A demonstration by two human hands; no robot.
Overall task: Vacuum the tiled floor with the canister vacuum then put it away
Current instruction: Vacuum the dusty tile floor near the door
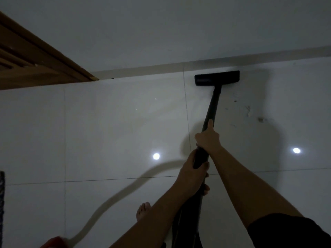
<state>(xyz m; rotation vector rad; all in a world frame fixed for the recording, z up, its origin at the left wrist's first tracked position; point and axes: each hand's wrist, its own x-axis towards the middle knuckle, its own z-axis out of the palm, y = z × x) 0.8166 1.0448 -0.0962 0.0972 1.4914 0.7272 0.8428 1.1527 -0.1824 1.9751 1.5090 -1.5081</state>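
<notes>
A black vacuum wand (213, 104) runs from my hands to a flat black floor head (217, 78), which lies on the white tiled floor (116, 126) close to the wall's skirting. My right hand (207, 139) grips the wand higher up, index finger stretched along the tube. My left hand (192, 174) grips the wand's thicker lower end just behind it. A dark streak curving across the tiles to the lower left (114, 196) may be the hose or its shadow. A red shape (53, 242) at the bottom edge may be the canister.
A wooden door and frame (32, 58) stand at the left against the white wall (179, 33). Dust marks and debris (250, 113) lie right of the wand. My bare foot (142, 210) is on the tiles. A dark mat edge (1, 203) shows at far left.
</notes>
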